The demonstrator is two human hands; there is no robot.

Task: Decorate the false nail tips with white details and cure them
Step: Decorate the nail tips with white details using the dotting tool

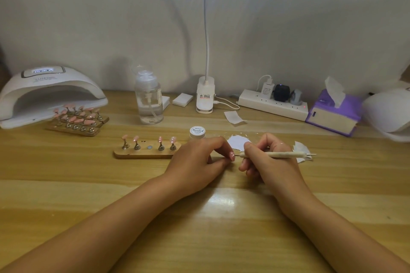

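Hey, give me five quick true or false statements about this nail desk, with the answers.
1. The left hand pinches a pink nail tip. True.
2. The right hand is empty. False: its fingers hold a dotting tool.
3. The near wooden stand carries five tips. False: it carries four nail tips, and the middle slot is bare.
4. The small jar has its lid on. True.
5. The pump bottle lies on its side. False: it stands upright.

"Painted" on jar lid
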